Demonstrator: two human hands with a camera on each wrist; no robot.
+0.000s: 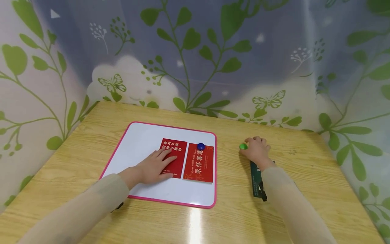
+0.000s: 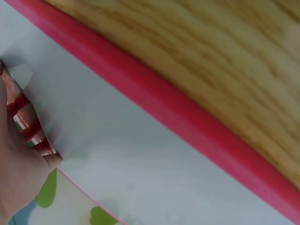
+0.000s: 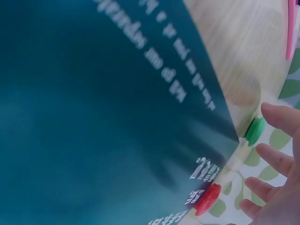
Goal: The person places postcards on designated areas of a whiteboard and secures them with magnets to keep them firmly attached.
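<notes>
My left hand lies with fingers spread over the left red card, pressing it on the whiteboard with a pink rim. A second red card lies beside it, and a round blue magnet sits on its upper part. My right hand is right of the board, thumb and index finger parted on either side of a round green magnet. A dark green card lies below that hand, partly covered by the forearm. In the right wrist view, a red magnet shows at this card's edge.
The board and cards are on a wooden table. Behind the table stands a wall with printed green leaves and butterflies, continuing along both sides.
</notes>
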